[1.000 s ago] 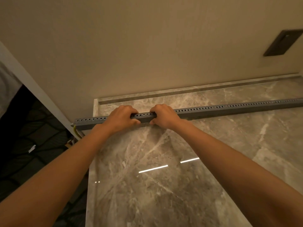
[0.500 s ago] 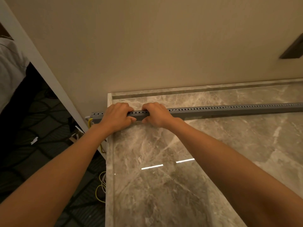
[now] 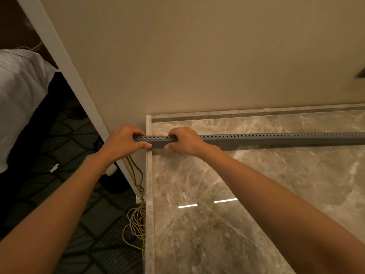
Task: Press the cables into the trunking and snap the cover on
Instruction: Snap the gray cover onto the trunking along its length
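Observation:
A long grey trunking (image 3: 276, 139) with a row of small holes along its top lies across the marble counter (image 3: 246, 194), running off the right edge of view. Its left end sticks out past the counter's left edge. My left hand (image 3: 123, 142) grips that left end, fingers over the top and thumb at the front. My right hand (image 3: 185, 141) grips the trunking just to the right, on the counter. Yellow and grey cables (image 3: 136, 220) hang from under my left hand and pile in loops on the floor beside the counter.
A beige wall (image 3: 197, 56) rises right behind the counter. A white door frame (image 3: 79, 89) slants down at the left. Dark patterned carpet (image 3: 59, 194) covers the floor, with a white fabric shape (image 3: 21, 91) at far left. A dark wall plate (image 3: 361, 73) shows at the right edge.
My view has swung left, so the counter's left edge and the hanging cables show. My left hand has slid to the trunking's very end; both hands keep their grip.

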